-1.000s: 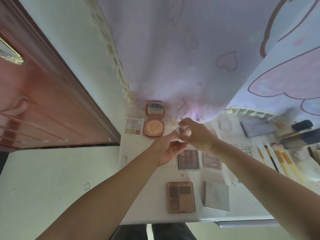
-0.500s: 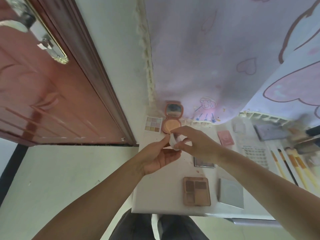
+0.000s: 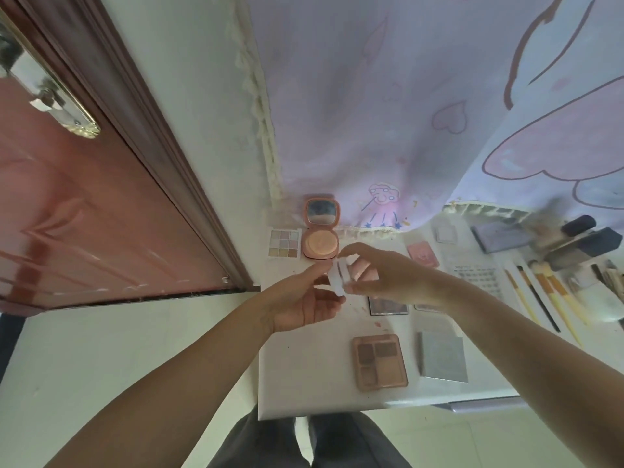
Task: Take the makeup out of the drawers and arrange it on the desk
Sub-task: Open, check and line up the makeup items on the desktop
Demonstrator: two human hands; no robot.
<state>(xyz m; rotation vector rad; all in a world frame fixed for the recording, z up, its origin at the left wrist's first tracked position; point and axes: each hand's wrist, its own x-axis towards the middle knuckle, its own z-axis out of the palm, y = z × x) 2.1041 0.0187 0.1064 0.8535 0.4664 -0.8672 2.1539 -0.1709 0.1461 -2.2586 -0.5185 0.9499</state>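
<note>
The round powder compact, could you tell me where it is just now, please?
In the head view the open compact lies at the desk's far left, against the curtain, with the pastel palette on its left.

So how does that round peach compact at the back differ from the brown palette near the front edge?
The peach compact has rounded corners and a raised mirror lid; the brown palette is squarer and shows no lid. The compact holds one round peach pan, the palette four brownish pans. The compact lies by the curtain, the palette near the desk's front edge. Both lie uncovered.
</note>
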